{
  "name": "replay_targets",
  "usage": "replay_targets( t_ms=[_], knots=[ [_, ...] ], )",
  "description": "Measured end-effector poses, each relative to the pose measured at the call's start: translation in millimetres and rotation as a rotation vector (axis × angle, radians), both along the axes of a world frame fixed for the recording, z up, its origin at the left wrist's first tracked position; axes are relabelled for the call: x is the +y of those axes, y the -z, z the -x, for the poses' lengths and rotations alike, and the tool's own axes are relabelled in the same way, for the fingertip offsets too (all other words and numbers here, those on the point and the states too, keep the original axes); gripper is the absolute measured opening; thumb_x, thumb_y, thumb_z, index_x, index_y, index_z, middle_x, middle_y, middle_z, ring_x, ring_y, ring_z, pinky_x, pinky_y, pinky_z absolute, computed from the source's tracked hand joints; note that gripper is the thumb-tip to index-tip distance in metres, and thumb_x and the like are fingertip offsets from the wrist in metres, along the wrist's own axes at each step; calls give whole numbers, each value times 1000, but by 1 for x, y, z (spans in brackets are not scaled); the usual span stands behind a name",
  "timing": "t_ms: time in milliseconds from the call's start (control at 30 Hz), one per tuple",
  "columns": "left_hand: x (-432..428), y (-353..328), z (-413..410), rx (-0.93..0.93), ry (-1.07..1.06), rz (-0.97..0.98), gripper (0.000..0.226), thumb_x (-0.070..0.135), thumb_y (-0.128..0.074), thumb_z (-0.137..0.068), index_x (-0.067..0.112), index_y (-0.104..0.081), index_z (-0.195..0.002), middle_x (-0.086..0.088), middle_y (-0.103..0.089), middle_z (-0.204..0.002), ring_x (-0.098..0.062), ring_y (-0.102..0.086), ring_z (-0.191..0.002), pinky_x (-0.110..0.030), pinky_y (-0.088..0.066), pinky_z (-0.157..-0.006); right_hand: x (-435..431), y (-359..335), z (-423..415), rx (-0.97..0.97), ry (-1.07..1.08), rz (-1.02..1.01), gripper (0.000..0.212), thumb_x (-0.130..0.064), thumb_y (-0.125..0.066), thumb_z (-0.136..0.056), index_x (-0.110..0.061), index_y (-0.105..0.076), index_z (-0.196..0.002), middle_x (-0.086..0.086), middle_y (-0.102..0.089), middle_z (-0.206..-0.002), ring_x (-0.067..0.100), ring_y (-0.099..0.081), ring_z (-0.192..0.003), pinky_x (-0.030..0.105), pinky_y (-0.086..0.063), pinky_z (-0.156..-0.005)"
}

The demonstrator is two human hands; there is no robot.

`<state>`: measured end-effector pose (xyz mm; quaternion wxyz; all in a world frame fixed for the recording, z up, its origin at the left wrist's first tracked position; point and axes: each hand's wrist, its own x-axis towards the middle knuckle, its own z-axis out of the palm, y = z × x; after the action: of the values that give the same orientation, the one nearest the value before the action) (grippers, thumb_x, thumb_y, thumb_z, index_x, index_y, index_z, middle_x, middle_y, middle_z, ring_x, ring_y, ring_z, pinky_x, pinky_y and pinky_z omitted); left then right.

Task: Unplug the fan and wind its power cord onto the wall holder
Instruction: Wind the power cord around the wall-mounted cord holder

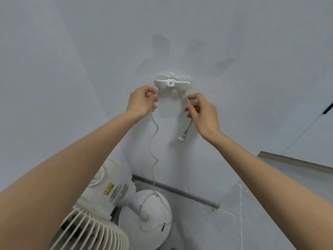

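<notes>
A white cord holder (172, 83) is fixed to the pale wall at centre. The white power cord (153, 141) passes behind the holder and comes down on both sides. My left hand (142, 101) pinches the cord just below the holder's left end. My right hand (200, 110) pinches it below the right end. The plug (182, 138) hangs free under my right hand, prongs down. From my left hand the cord drops in loose waves to the white fan (111, 201) at lower left, ending on its round base (153, 213).
The fan's ribbed grille (93, 230) is close to my left forearm. A grey skirting strip (176, 192) runs along the wall's foot over a pale tiled floor (234, 222). A ledge edge (295, 161) crosses the right side.
</notes>
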<state>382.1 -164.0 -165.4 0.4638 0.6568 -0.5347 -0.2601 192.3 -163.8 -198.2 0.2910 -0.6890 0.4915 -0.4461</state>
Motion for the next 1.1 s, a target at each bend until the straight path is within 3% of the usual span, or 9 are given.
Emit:
replay_targets(
  t_ms=[167,300,467,567,667,767,833,933,1100],
  knots=[
    [20,1,4,42,-25,-86,19,0,-42,-93,11,-53,-103,-9,-61,-89,-18,-58,-60,-34,-55,-66,15,4,9,67,1,-133,21,-6,-51,-92,-13,-66,-104,7,-70,-84,23,-69,-80,39,-59,-77],
    [46,-3,0,-74,-11,-150,22,-2,-43,-89,16,-42,-103,-8,-59,-105,-23,-56,-89,-32,-45,-75,34,-2,10,81,11,-206,14,-9,-58,-91,-4,-72,-93,9,-67,-79,27,-68,-76,41,-59,-78],
    [74,-16,-1,-238,78,-197,36,-9,-41,-85,4,-53,-116,-13,-55,-122,-26,-52,-115,-25,-38,-81,53,-22,8,187,16,-227,19,-14,-58,-93,-2,-72,-94,8,-69,-79,20,-62,-74,37,-57,-81],
    [87,-19,-9,-248,125,-230,35,-7,-44,-84,5,-55,-115,-11,-59,-124,-24,-54,-113,-24,-38,-81,70,-31,7,114,-6,-332,13,-10,-58,-93,-3,-68,-95,9,-70,-81,18,-64,-72,27,-56,-70],
    [99,-25,-17,-221,199,-271,32,-3,-53,-85,4,-56,-117,-12,-62,-121,-18,-54,-98,-24,-41,-76,87,-42,7,2,-18,-428,11,-15,-61,-92,-7,-68,-94,5,-71,-87,16,-63,-76,15,-46,-59],
    [109,-32,-22,-174,298,-332,38,0,-62,-84,2,-57,-121,-9,-63,-113,-16,-54,-96,-20,-42,-67,98,-57,5,0,24,-507,29,-32,-68,-88,-10,-73,-106,-3,-67,-101,15,-56,-92,24,-39,-76],
    [114,-36,-19,-192,406,-415,47,6,-70,-82,7,-55,-126,-5,-62,-121,-15,-55,-106,-23,-45,-80,100,-66,4,-14,62,-566,36,-36,-71,-84,-14,-71,-113,-2,-61,-107,19,-49,-103,32,-36,-90],
    [116,-38,-8,-208,579,-515,61,23,-74,-81,15,-48,-136,3,-54,-137,-12,-49,-125,-29,-42,-101,102,-69,1,2,82,-594,40,-37,-72,-83,-16,-70,-117,1,-56,-110,20,-43,-108,32,-33,-92],
    [112,-34,15,-212,650,-522,51,40,-56,-91,17,-46,-136,4,-54,-135,-12,-48,-122,-33,-39,-101,98,-70,-1,40,15,-574,35,-41,-67,-86,-24,-70,-117,0,-57,-114,16,-44,-104,33,-29,-92]
  ],
)
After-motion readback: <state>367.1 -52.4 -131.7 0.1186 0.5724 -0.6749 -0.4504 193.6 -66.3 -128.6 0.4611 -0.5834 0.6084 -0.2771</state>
